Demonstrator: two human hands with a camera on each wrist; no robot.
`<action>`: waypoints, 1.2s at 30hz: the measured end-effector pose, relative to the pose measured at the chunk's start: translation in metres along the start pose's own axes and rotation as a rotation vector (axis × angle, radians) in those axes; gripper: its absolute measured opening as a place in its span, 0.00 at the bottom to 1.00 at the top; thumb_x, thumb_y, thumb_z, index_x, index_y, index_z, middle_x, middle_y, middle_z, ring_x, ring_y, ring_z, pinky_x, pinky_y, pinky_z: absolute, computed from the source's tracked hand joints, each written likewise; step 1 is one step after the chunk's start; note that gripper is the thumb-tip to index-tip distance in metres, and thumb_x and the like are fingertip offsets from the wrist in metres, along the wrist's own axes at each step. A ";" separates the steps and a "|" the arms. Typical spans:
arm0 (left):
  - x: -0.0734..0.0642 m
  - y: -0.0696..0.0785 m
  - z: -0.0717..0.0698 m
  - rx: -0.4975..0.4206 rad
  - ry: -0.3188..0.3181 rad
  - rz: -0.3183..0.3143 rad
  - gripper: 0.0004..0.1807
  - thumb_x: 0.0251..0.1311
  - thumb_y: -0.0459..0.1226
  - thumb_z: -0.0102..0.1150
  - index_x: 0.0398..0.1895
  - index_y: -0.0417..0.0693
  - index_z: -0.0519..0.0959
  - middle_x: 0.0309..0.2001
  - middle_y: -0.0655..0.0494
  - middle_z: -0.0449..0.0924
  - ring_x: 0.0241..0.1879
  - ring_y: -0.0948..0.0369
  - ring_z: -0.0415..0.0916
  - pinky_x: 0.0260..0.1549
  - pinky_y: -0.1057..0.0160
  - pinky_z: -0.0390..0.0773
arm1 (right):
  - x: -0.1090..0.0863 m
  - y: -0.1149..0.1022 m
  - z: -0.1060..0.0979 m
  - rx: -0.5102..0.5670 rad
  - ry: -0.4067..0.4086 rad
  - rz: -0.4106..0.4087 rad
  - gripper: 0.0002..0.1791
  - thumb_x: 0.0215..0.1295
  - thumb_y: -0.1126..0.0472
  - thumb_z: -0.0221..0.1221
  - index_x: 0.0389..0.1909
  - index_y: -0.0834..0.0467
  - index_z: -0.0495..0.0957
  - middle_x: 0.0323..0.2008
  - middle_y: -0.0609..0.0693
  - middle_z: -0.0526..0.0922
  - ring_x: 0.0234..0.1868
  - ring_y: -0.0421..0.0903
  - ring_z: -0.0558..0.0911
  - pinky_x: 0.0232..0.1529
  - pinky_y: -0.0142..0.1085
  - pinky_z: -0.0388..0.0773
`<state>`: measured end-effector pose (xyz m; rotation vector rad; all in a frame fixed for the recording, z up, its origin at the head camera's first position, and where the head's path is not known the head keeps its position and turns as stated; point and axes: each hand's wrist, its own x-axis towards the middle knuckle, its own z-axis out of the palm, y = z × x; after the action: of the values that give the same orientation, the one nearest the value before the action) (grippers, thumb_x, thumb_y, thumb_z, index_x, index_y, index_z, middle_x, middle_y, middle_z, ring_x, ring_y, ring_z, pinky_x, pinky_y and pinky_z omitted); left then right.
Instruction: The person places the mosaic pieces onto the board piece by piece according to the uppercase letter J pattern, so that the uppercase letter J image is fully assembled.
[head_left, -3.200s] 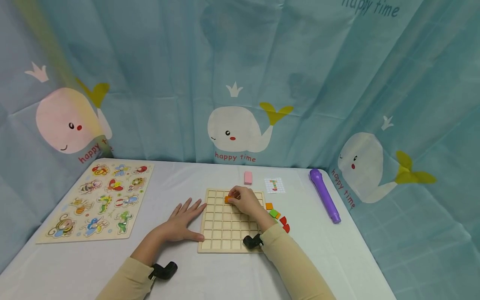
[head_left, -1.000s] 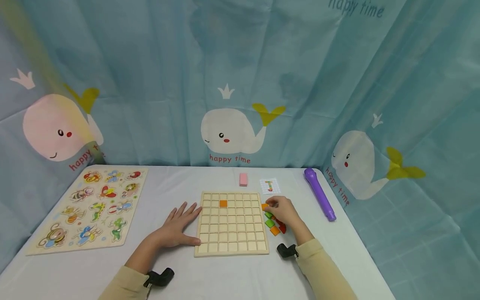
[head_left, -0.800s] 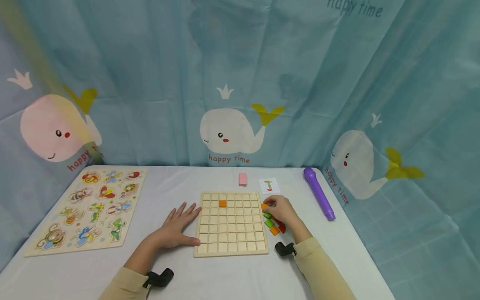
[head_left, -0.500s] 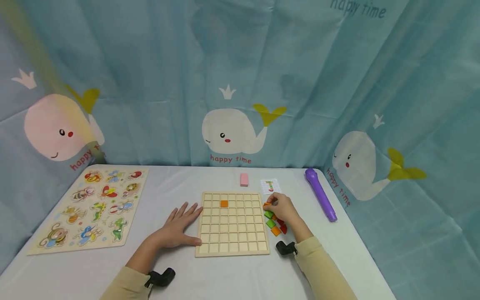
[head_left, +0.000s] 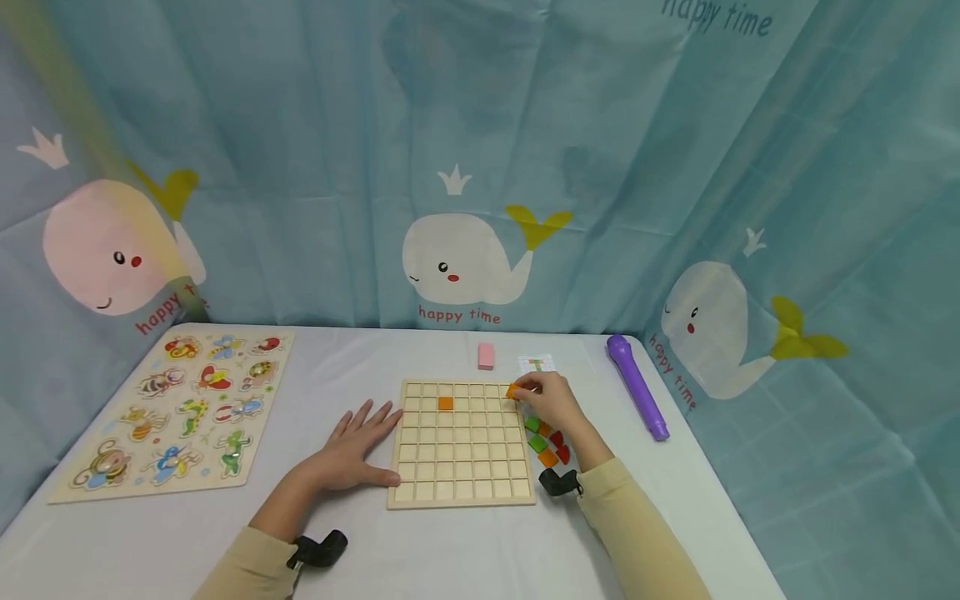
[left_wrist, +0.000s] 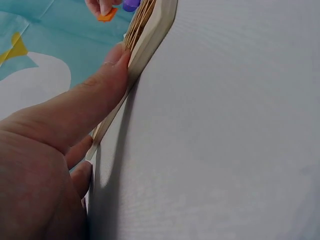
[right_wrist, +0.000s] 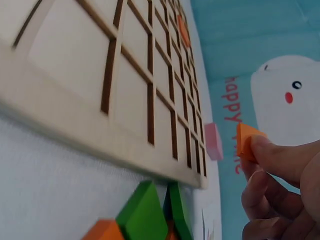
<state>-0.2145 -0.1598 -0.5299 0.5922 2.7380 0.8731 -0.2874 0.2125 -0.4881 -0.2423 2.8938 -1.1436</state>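
Orange square [head_left: 513, 391]: I find it pinched between the thumb and fingers of the right hand [head_left: 553, 403], tilted, off the table; whether it is directly over the board I cannot tell.
Grid board [head_left: 461, 503]: lies between the hands, its far right corner just beside the right fingertips.
Left hand [head_left: 347, 457]: spread, grasping nothing; thumb and fingertips touch the board's edge.
Seated tile [head_left: 446, 403]: orange, in a cell beyond the left hand's fingertips.
Loose pieces [head_left: 537, 443]: green, orange and red, near the right wrist.
Change: the right hand has lifted the square from beside the board and carried it farther from the body.
Finding: I judge pick-up complete, placement not yet done.
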 end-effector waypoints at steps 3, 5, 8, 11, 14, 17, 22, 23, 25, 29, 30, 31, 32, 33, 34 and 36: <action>-0.001 -0.001 0.000 0.001 -0.003 0.002 0.64 0.43 0.66 0.73 0.80 0.49 0.56 0.81 0.43 0.47 0.80 0.38 0.31 0.75 0.34 0.31 | 0.002 -0.007 0.006 0.014 -0.013 -0.027 0.08 0.69 0.54 0.65 0.44 0.52 0.85 0.36 0.46 0.86 0.33 0.42 0.79 0.33 0.35 0.79; -0.001 -0.001 0.000 0.003 -0.011 0.000 0.64 0.43 0.67 0.72 0.80 0.50 0.55 0.81 0.43 0.47 0.80 0.38 0.31 0.75 0.35 0.31 | 0.004 -0.010 0.010 0.026 -0.017 -0.035 0.07 0.68 0.55 0.66 0.43 0.51 0.84 0.37 0.46 0.86 0.33 0.42 0.80 0.35 0.36 0.80; -0.001 0.000 -0.002 -0.002 -0.013 0.005 0.64 0.43 0.67 0.72 0.80 0.49 0.55 0.81 0.43 0.47 0.80 0.38 0.31 0.75 0.34 0.31 | 0.008 -0.013 0.017 0.052 -0.025 -0.045 0.06 0.66 0.55 0.67 0.40 0.51 0.83 0.37 0.46 0.85 0.33 0.43 0.81 0.34 0.36 0.81; -0.001 0.001 -0.005 0.002 -0.004 0.014 0.63 0.44 0.65 0.73 0.80 0.48 0.55 0.81 0.42 0.47 0.80 0.37 0.31 0.75 0.34 0.31 | 0.013 -0.016 0.024 0.085 -0.045 -0.066 0.05 0.67 0.55 0.67 0.39 0.52 0.84 0.36 0.46 0.85 0.32 0.45 0.82 0.32 0.36 0.82; -0.002 0.001 -0.007 0.008 0.000 0.021 0.63 0.44 0.64 0.73 0.80 0.48 0.56 0.81 0.41 0.47 0.80 0.37 0.32 0.74 0.33 0.32 | 0.016 -0.020 0.029 0.100 -0.073 -0.074 0.05 0.67 0.56 0.67 0.39 0.52 0.84 0.36 0.46 0.85 0.31 0.46 0.83 0.30 0.35 0.81; -0.002 0.001 -0.007 0.006 -0.006 0.026 0.63 0.44 0.64 0.73 0.80 0.47 0.56 0.81 0.41 0.47 0.80 0.36 0.31 0.74 0.32 0.32 | 0.017 -0.023 0.034 0.089 -0.092 -0.079 0.05 0.67 0.56 0.66 0.39 0.52 0.84 0.34 0.46 0.85 0.30 0.45 0.82 0.29 0.36 0.81; -0.001 0.003 -0.004 -0.003 -0.008 0.024 0.63 0.44 0.64 0.74 0.80 0.47 0.55 0.81 0.41 0.47 0.80 0.37 0.31 0.74 0.33 0.31 | 0.020 -0.020 0.043 0.055 -0.111 -0.076 0.04 0.67 0.55 0.66 0.38 0.51 0.84 0.32 0.44 0.84 0.30 0.43 0.81 0.31 0.36 0.80; -0.001 0.004 -0.004 -0.003 -0.007 0.024 0.63 0.44 0.64 0.74 0.80 0.47 0.55 0.81 0.41 0.47 0.80 0.37 0.31 0.74 0.33 0.31 | 0.021 -0.020 0.044 0.050 -0.115 -0.075 0.04 0.67 0.55 0.66 0.38 0.50 0.84 0.32 0.44 0.84 0.31 0.42 0.81 0.32 0.36 0.80; -0.001 0.004 -0.003 0.000 -0.010 0.016 0.63 0.44 0.64 0.73 0.80 0.48 0.55 0.81 0.42 0.47 0.80 0.37 0.31 0.75 0.34 0.31 | 0.022 -0.018 0.046 0.034 -0.123 -0.076 0.04 0.68 0.54 0.66 0.38 0.50 0.85 0.33 0.43 0.85 0.33 0.41 0.81 0.35 0.36 0.80; -0.002 0.006 -0.002 -0.001 -0.016 0.006 0.63 0.44 0.65 0.73 0.80 0.48 0.56 0.81 0.42 0.47 0.80 0.37 0.31 0.75 0.34 0.32 | 0.021 -0.018 0.047 0.022 -0.125 -0.084 0.04 0.68 0.55 0.66 0.37 0.50 0.86 0.36 0.45 0.85 0.33 0.42 0.80 0.35 0.37 0.79; -0.002 0.006 -0.002 0.000 -0.019 0.004 0.63 0.44 0.65 0.73 0.80 0.48 0.55 0.81 0.42 0.47 0.80 0.38 0.31 0.75 0.34 0.32 | 0.020 -0.018 0.048 0.016 -0.122 -0.086 0.04 0.68 0.55 0.66 0.37 0.50 0.86 0.37 0.46 0.84 0.33 0.43 0.79 0.34 0.37 0.79; -0.002 0.005 -0.002 -0.001 -0.018 0.005 0.63 0.43 0.65 0.73 0.80 0.48 0.56 0.81 0.42 0.47 0.80 0.38 0.31 0.75 0.34 0.32 | 0.020 -0.018 0.048 0.007 -0.118 -0.089 0.04 0.67 0.55 0.66 0.36 0.50 0.87 0.38 0.46 0.84 0.33 0.43 0.78 0.34 0.37 0.78; -0.002 0.004 -0.001 0.002 -0.018 0.005 0.63 0.43 0.65 0.73 0.80 0.49 0.55 0.81 0.42 0.47 0.80 0.38 0.31 0.75 0.34 0.32 | 0.020 -0.018 0.048 -0.004 -0.115 -0.092 0.04 0.67 0.55 0.66 0.36 0.50 0.87 0.38 0.47 0.83 0.33 0.43 0.77 0.34 0.37 0.78; -0.002 0.004 -0.001 0.001 -0.016 0.005 0.63 0.43 0.65 0.73 0.80 0.49 0.56 0.81 0.43 0.47 0.80 0.38 0.31 0.75 0.34 0.31 | 0.020 -0.018 0.049 -0.018 -0.112 -0.096 0.04 0.67 0.55 0.66 0.36 0.49 0.88 0.38 0.47 0.83 0.32 0.43 0.76 0.34 0.37 0.77; -0.001 0.003 0.000 0.000 -0.012 0.009 0.63 0.43 0.65 0.73 0.80 0.49 0.56 0.81 0.42 0.47 0.80 0.38 0.32 0.75 0.34 0.32 | 0.021 -0.018 0.049 -0.031 -0.111 -0.099 0.04 0.67 0.55 0.66 0.36 0.49 0.88 0.37 0.46 0.83 0.32 0.43 0.76 0.34 0.37 0.76; -0.001 0.002 0.001 0.002 -0.005 0.009 0.63 0.43 0.65 0.73 0.80 0.49 0.56 0.81 0.43 0.47 0.80 0.38 0.32 0.75 0.34 0.32 | 0.021 -0.019 0.048 -0.050 -0.120 -0.103 0.04 0.67 0.55 0.66 0.37 0.49 0.88 0.35 0.45 0.83 0.32 0.42 0.76 0.34 0.36 0.77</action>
<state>-0.2130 -0.1586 -0.5294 0.6070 2.7342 0.8705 -0.3022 0.1631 -0.5100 -0.4499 2.8358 -1.0317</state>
